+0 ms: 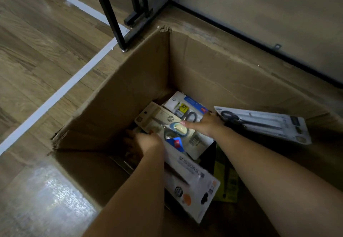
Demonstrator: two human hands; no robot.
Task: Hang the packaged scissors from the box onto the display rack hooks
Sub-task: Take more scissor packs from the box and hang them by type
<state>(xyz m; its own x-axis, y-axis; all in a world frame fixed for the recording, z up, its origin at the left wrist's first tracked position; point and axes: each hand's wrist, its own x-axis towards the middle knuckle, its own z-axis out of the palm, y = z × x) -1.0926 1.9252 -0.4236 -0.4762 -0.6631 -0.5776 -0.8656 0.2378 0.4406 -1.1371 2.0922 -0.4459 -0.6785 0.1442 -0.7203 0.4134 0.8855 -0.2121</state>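
An open cardboard box (204, 65) stands on the floor with several packaged scissors inside. My left hand (143, 141) grips the near left edge of a beige scissors pack (157, 117), thumb on top. My right hand (205, 123) lies over the same pack, its straight fingers touching the blue and cream scissor handle (179, 127). A grey pack with black scissors (265, 123) lies tilted right beside my right thumb; whether the thumb holds it is unclear. Only the rack's black legs (109, 11) show; its hooks are out of view.
Deeper in the box lie a white and blue pack (187, 104), a white pack printed SCISSORS (191, 179) and a yellow-green pack (227, 182). A taped box flap (46, 196) sticks out at the near left. A wall panel (259, 13) runs behind the box, and white tape (61, 90) marks the wooden floor.
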